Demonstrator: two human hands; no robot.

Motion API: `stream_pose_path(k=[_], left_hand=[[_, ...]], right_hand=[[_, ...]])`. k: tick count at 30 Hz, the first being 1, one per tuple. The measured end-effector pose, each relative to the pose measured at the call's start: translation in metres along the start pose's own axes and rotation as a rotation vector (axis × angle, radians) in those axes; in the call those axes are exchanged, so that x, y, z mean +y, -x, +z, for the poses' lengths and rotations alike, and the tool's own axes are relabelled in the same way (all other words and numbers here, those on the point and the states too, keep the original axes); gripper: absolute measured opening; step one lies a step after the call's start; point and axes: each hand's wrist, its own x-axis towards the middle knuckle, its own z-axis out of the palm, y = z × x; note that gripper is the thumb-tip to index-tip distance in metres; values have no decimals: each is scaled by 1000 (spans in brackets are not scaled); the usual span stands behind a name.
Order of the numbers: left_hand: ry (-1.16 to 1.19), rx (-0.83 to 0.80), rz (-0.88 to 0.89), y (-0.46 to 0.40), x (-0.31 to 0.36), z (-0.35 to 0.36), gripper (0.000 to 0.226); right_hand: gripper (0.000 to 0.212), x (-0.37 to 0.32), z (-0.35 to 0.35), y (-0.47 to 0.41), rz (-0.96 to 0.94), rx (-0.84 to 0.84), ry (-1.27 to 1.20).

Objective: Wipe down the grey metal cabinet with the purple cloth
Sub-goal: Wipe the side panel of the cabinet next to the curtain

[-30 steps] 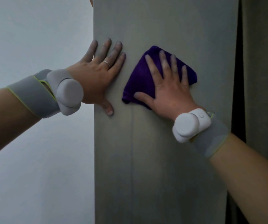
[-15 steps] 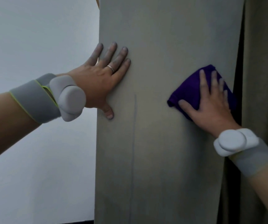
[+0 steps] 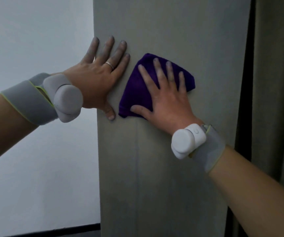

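Note:
The grey metal cabinet (image 3: pixel 172 168) fills the middle of the view as a tall flat panel. A folded purple cloth (image 3: pixel 136 93) lies flat against it, pressed by my right hand (image 3: pixel 165 98) with fingers spread and straight over it. My left hand (image 3: pixel 101 77) rests flat on the panel by its left edge, fingers straight and pointing up, thumb near the cloth's lower left corner. Both wrists carry grey bands with white pods.
A pale white wall (image 3: pixel 35 48) lies left of the cabinet. A dark gap (image 3: pixel 245 82) and an olive-grey curtain (image 3: pixel 278 82) run down the right side. A dark skirting strip (image 3: pixel 52 231) shows at the bottom left.
My right hand has slid the cloth from the cabinet's right edge back to the left, close beside my left hand. The left hand has stayed flat on the panel.

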Motion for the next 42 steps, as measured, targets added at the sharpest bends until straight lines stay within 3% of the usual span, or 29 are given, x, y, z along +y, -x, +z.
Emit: stream_pose_path(k=[13,17,24,27,33,42], left_hand=[[18,20,55,29,36,21,154],[38,30,46,40,42,30,154],[43,84,69,43,43,32,145],[38,98,81,45,45,30,140],[18,28,69,52,62,29,150],[8,-28,63,72,86,37,155]], right_hand=[[101,83,9,76,228,-155,-31],[99,66,10,71,210,-132,-87],[95,-30,30,63,-29,-44,-23],[94,-37,32,63,-56,-15,-6],[93,-13,31,70,-73,-18,22],[96,68,36,140,103,-181,30]])
